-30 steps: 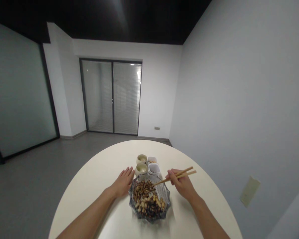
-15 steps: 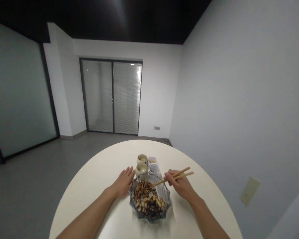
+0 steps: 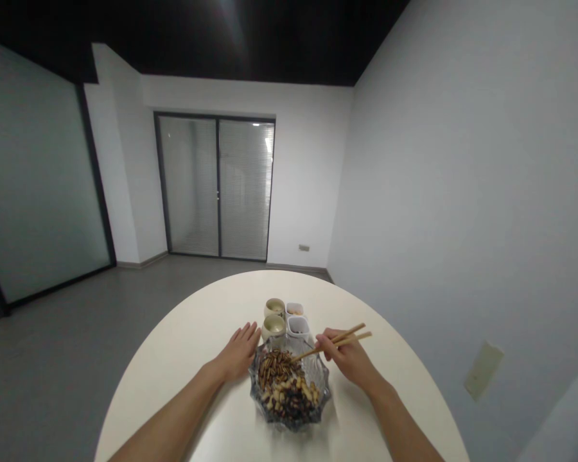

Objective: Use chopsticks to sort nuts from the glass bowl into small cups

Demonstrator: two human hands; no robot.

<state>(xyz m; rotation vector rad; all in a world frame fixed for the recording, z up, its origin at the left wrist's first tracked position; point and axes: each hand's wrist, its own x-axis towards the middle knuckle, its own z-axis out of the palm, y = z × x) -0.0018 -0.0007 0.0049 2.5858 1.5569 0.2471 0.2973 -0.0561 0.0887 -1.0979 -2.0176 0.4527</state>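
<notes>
A pair of wooden chopsticks (image 3: pixel 349 334) is gripped in my right hand (image 3: pixel 345 355), their tips down among the striped sunflower seeds (image 3: pixel 275 367) in a scalloped glass bowl (image 3: pixel 316 372). Peanuts (image 3: pixel 279 389) and dark beans or seeds (image 3: pixel 293 405) fill the near part of that bowl. My left hand (image 3: pixel 239 351) lies flat on the table beside the bowl's left rim, fingers stretched out and holding nothing. Whether the chopstick tips pinch a seed is too small to tell.
Beyond the bowl stand two pale greenish cups (image 3: pixel 273 327) and two small white square dishes (image 3: pixel 298 328). The far dish holds some light pieces, the near one a few dark bits. All rest on a round cream table (image 3: pixel 212 295). A white wall (image 3: pixel 438 192) rises at the right.
My right hand and the chopsticks have shifted very slightly to the left, the tips still in the sunflower seeds. My left hand has stayed put.
</notes>
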